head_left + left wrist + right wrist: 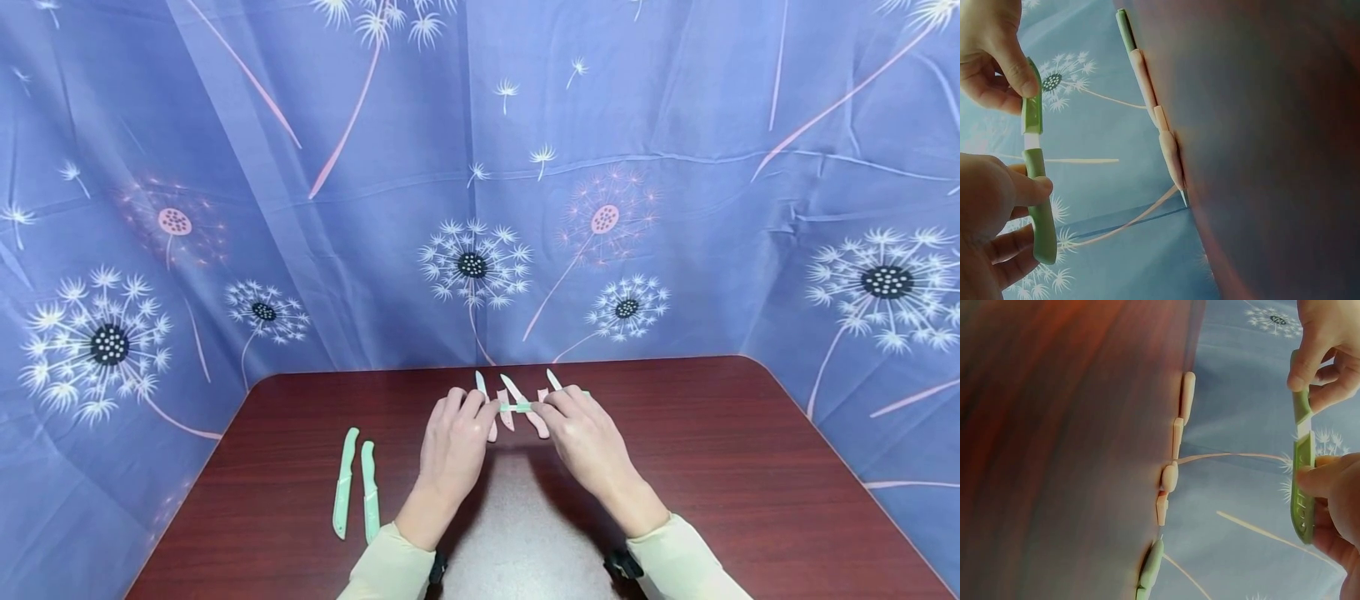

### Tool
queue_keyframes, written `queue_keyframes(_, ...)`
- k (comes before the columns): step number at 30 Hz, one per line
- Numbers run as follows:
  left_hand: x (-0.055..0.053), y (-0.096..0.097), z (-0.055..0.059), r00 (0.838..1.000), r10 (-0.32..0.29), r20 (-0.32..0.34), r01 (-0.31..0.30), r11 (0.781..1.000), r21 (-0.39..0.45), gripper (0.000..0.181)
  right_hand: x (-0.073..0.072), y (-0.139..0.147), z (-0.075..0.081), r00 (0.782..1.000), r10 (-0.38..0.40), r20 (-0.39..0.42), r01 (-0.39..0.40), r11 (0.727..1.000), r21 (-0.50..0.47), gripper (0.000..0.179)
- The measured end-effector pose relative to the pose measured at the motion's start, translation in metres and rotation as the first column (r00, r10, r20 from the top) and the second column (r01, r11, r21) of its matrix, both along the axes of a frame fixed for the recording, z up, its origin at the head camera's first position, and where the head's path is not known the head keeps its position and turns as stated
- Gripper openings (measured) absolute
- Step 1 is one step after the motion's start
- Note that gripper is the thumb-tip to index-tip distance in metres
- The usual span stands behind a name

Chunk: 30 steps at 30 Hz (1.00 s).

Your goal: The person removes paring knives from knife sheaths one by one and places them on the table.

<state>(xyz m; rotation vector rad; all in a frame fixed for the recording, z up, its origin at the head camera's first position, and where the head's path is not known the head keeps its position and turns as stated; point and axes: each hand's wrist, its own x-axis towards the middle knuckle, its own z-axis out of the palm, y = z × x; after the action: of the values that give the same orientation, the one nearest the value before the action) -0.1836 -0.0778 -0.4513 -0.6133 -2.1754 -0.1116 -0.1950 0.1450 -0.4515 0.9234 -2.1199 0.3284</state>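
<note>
Between my two hands a small green-handled knife [1041, 206] is held crosswise above the table, partly inside its green sheath [1302, 500]. My left hand [455, 442] grips the handle. Fingers and thumb of my right hand [588, 442] pinch the sheath. A short strip of white blade [1032, 142] shows between handle and sheath. Beyond the hands lie pink-handled knives with bare blades, one of them a pink knife [528, 408] in the middle. Beside it is a pink sheath [505, 410]. My hands partly hide the others.
Two green sheathed knives [343, 483] lie side by side at the left of the dark red wooden table [712, 467]. Another green piece [587, 394] shows past my right hand. A blue dandelion-patterned cloth [375, 267] hangs behind the table and along its sides.
</note>
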Motion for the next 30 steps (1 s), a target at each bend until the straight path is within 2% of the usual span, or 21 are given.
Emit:
queue_keyframes(10,-0.0009,-0.0011,0.0015,1.000,0.000,-0.001,0.000,1.000,-0.007,0.021,-0.0012,0.0008,0.0018,0.999,-0.013,-0.043,0.014,1.000,0.017,0.021)
queue_keyframes(14,-0.0009,-0.0022,0.0014,1.000,-0.004,-0.006,0.004,1.000,0.000,0.020,-0.0010,0.0021,0.0017,0.999,-0.015,-0.047,0.016,1.000,0.017,0.026)
queue_keyframes(21,0.0003,-0.0031,0.0025,1.000,0.017,0.006,-0.017,1.000,-0.013,0.019,-0.0010,0.0035,0.0017,0.999,-0.001,-0.044,0.001,1.000,0.001,0.028)
queue_keyframes(30,-0.0007,-0.0049,0.0033,1.000,-0.004,-0.001,0.004,1.000,0.021,0.021,-0.0017,0.0043,0.0021,0.999,-0.013,-0.030,0.014,1.000,0.002,0.019)
